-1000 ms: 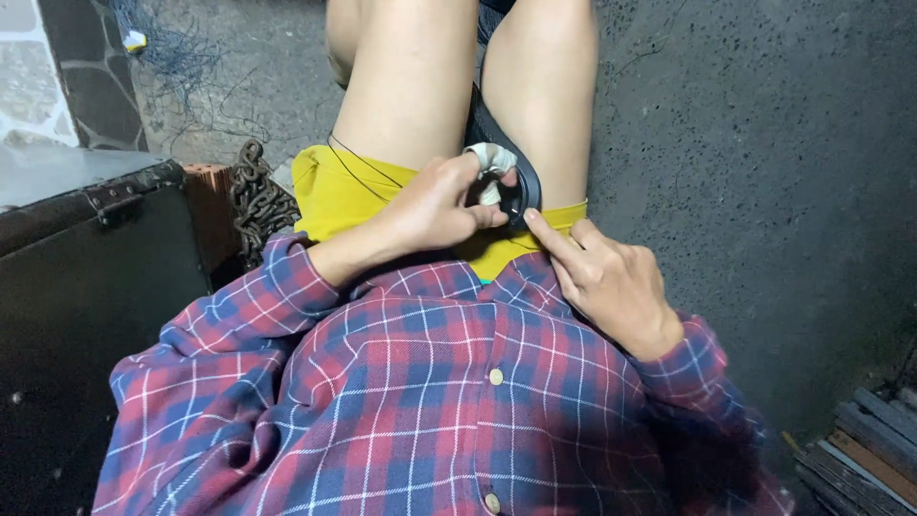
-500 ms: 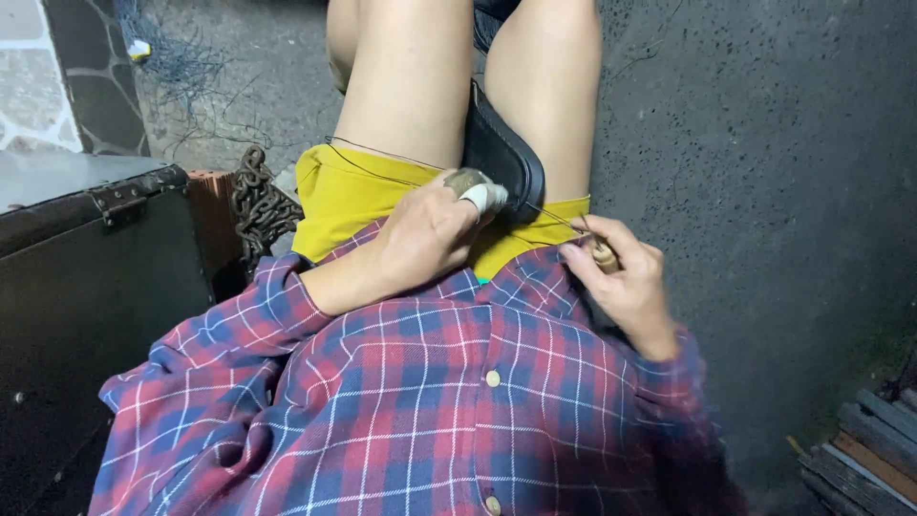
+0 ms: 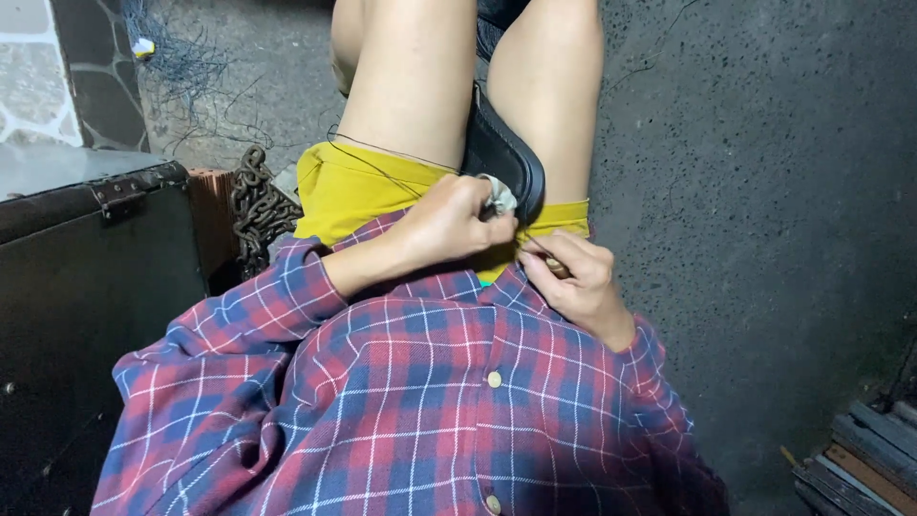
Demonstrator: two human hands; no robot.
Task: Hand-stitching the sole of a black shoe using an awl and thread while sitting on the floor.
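The ground is rough dark concrete [image 3: 764,191], grey and speckled, running from beyond the fingers out to the right of them; far up and to the left of the fingers it meets a patch of pale stone paving with dark joints [image 3: 48,86], and a tangle of thin blue-grey wire [image 3: 181,67] lies there on the concrete. Well to the left of the fingers stands a black case [image 3: 86,287] with a metal corner fitting, its lid down, so what it holds cannot be told; just beyond its right edge, between it and the hands, hangs a heap of rusty chain [image 3: 256,205] beside a reddish brick-like block [image 3: 212,215]. Far below and to the right of the fingers, at the corner of the view, lies a stack of flat boards [image 3: 864,463]. The person sits with bare legs apart, in yellow shorts [image 3: 353,186] and a red-and-blue plaid shirt [image 3: 430,401]. The left hand [image 3: 449,225] is curled nearly closed, its fingers [image 3: 475,196] pinching a small wad of pale grey cloth [image 3: 499,198] and pressing it against the rim of a black leather shoe [image 3: 501,153], which stands wedged between the thighs, just above the fingertips. The right hand [image 3: 573,282] rests just beside and below the left, fingers folded in tight around a small brownish object [image 3: 557,269] that is mostly hidden; what it is cannot be told. The two hands are almost touching.
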